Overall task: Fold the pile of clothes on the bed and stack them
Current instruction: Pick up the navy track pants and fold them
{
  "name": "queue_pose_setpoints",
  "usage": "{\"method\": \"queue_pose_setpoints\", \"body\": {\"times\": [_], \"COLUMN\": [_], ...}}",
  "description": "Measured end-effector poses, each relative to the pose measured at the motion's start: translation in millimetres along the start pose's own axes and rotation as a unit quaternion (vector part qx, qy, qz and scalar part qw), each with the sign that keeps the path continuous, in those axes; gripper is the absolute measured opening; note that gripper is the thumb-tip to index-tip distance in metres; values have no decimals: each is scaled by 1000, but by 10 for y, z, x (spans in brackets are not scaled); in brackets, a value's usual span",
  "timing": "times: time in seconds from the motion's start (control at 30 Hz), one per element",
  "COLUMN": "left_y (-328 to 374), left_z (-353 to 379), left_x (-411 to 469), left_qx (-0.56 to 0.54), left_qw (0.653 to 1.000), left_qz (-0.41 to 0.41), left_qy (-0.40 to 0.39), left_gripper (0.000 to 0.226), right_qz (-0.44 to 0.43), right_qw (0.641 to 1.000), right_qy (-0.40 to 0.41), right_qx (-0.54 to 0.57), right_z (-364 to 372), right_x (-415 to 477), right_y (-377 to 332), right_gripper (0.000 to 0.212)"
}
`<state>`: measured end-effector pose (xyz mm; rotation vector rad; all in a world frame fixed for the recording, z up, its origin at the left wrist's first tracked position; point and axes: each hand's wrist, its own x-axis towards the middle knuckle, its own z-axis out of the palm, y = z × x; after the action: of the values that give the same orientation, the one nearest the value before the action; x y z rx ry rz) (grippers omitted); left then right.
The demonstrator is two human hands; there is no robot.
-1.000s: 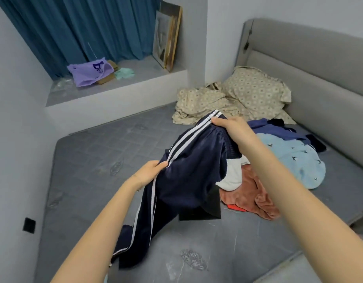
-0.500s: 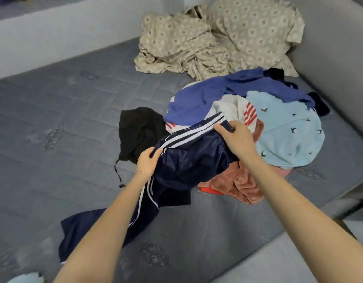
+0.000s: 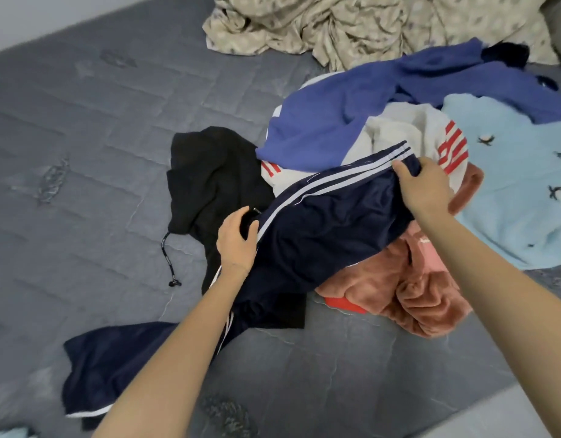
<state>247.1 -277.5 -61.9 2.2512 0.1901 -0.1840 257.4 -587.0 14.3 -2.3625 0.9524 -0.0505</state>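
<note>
Navy track trousers (image 3: pixel 323 222) with white side stripes lie stretched over the clothes pile, their leg trailing down to the lower left. My right hand (image 3: pixel 422 188) grips the waistband end. My left hand (image 3: pixel 236 240) grips the striped side seam lower down. Under and behind them lie a black hooded garment (image 3: pixel 209 181), a blue-violet top (image 3: pixel 342 121), a white top with red stripes (image 3: pixel 430 140), a light blue top with bird prints (image 3: pixel 519 184) and a fluffy rust-pink garment (image 3: pixel 408 292).
The grey quilted mattress (image 3: pixel 83 137) stretches bare to the left and front. Crumpled beige patterned bedding (image 3: pixel 336 23) lies at the back. The bed's front edge (image 3: pixel 494 415) runs along the lower right. A light blue scrap (image 3: pixel 7 433) shows at the bottom left corner.
Both hands have lowered the trousers from mid-air onto the pile and mattress. The view has tilted down and closer, and the black garment has come into sight.
</note>
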Motion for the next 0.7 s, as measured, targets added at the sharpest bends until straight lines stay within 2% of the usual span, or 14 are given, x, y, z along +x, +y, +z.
{"method": "queue_pose_setpoints", "body": {"times": [0.07, 0.17, 0.33, 0.53, 0.6, 0.7], "left_y": [-216, -555, -1022, -1818, -2061, -2362], "left_z": [-98, -274, -622, -1167, -1332, -1516], "left_x": [-109, -239, -400, -811, -923, -1036], "left_qx": [27, 54, 145, 205, 206, 222], "left_qw": [999, 998, 988, 971, 966, 958], "left_qz": [15, 21, 8, -107, -151, -174], "left_qy": [-13, -32, -49, -51, -46, -45], "left_gripper": [40, 45, 45, 46, 46, 45], "right_qz": [-52, -214, -372, -471, -484, -513], "right_qw": [997, 974, 923, 853, 839, 815], "right_qy": [27, 44, -64, -192, -218, -230], "right_qx": [-47, -62, -81, -112, -123, -142], "right_z": [91, 306, 875, 1582, 1776, 2044], "right_x": [-16, -246, -856, -1723, -1934, -2152], "right_y": [-46, -193, -468, -608, -645, -746], "right_gripper": [51, 64, 61, 53, 49, 44]}}
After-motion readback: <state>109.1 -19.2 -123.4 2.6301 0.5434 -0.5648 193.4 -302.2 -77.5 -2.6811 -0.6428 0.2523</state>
